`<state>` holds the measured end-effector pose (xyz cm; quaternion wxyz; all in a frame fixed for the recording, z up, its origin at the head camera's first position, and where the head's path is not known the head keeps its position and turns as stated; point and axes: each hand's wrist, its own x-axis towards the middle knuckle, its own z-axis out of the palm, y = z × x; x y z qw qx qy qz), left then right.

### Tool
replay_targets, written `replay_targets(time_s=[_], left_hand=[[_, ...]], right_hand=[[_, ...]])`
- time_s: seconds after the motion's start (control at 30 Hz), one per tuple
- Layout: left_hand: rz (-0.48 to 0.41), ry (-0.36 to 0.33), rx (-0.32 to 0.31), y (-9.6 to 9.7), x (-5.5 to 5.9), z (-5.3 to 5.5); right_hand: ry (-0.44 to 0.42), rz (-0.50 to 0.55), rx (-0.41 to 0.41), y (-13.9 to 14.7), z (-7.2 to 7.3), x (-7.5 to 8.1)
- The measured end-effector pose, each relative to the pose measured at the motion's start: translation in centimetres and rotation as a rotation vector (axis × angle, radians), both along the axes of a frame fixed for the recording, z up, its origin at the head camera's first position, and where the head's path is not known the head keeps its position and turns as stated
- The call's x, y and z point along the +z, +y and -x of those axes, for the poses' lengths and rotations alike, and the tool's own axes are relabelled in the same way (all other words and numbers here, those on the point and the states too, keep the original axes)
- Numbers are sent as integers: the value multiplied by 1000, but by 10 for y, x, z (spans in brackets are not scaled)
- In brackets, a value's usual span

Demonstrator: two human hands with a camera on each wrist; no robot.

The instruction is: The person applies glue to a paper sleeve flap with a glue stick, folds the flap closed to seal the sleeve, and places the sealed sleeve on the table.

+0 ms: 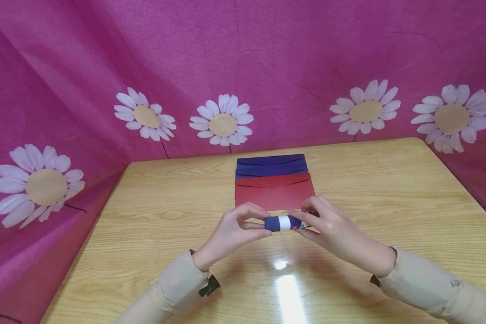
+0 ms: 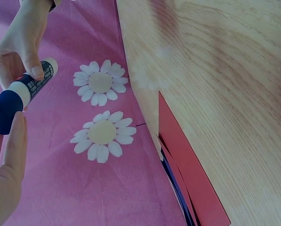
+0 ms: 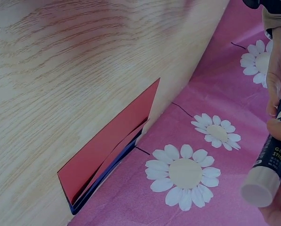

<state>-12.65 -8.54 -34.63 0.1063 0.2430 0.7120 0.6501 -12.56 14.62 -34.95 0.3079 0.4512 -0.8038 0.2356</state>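
A glue stick (image 1: 284, 223) is held level between both hands over the table, just in front of the envelopes. My left hand (image 1: 238, 227) pinches its dark blue cap (image 2: 6, 112) between thumb and fingers. At the other end, my right hand (image 1: 337, 227) grips the dark labelled barrel, and the pale end (image 3: 261, 187) sticks out past the fingers in the right wrist view. A white band shows between cap and barrel. Beyond the hands lies a red envelope (image 1: 273, 194), overlapping a blue envelope (image 1: 267, 172) and a darker purple-blue envelope (image 1: 267, 161).
The wooden table (image 1: 170, 193) carries the envelopes near its back edge. A pink cloth (image 1: 283, 58) printed with white daisies hangs behind it and along its left side. Glare from a light lies on the tabletop in front of the hands.
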Motion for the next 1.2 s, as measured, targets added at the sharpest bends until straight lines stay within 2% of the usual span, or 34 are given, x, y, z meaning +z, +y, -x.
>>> replay_targets(time_s=[0.57,0.9,1.2], left_hand=[[-6,50,17,3,-2,-1],[-36,129,33,7,-3,-3],[-69,123,16,8,-2,-2]], right_hand=[[37,-25,-5,-4,-3,3],[75,-3,-15,-9,-3,2],[58,3,-23,-8,-3,2]])
